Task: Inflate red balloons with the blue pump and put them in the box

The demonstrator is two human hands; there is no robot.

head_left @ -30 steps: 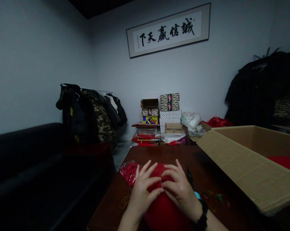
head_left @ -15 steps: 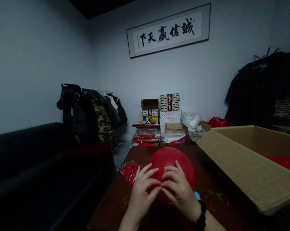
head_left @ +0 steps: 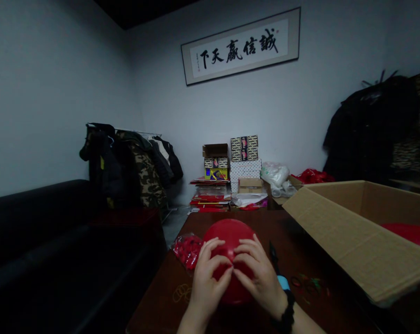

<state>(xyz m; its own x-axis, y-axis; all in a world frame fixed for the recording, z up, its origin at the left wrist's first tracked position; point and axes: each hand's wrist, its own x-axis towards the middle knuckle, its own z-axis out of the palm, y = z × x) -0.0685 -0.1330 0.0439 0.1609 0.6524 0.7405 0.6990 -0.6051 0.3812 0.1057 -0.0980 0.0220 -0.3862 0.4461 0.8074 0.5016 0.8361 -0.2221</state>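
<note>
Well to the left of the inflated red balloon [head_left: 229,236], a black sofa [head_left: 39,236] is seen. Nearer, to the balloon's left, thin rubber bands [head_left: 182,293] are laid loose, and just beside it a clear bag of red balloons [head_left: 188,250] is placed. At the balloon's near side, its left half is partly covered by the left hand [head_left: 210,273], its right half by the right hand [head_left: 256,273]. The balloon is held between them over the dark wooden table [head_left: 157,304]; whether the tabletop is touched cannot be told. On each hand, thumb and forefinger are pinched narrow, the other fingers curved over the balloon; what is gripped at the fingertips is too small to be made out. To its right, a black-and-blue tool [head_left: 283,282] is partly hidden, and farther right a cardboard box [head_left: 335,241] is set open.
</note>
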